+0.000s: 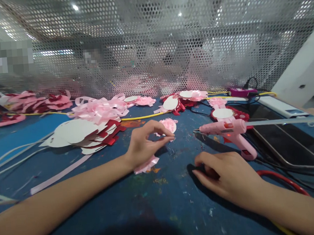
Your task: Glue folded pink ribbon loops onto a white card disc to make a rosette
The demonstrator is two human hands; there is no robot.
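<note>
My left hand is closed in a pinch, thumb and forefinger tips meeting over the table. Whatever is between those fingertips, if anything, is too small to make out. Just behind them lies a pink ribbon rosette, partly covered by the forefinger. More pleated pink ribbon shows beneath the hand's near side. To the right, my right hand rests low over the table with curled fingers, a gap between thumb and forefinger, and nothing visible in it. Beyond it is a pink glue gun, nozzle pointing left, with a clear glue stick in its back.
White card pieces with red ends lie stacked at left, before a heap of pink ribbon loops. Finished-looking rosettes line the back by a perforated metal screen. A black phone and cables sit at right.
</note>
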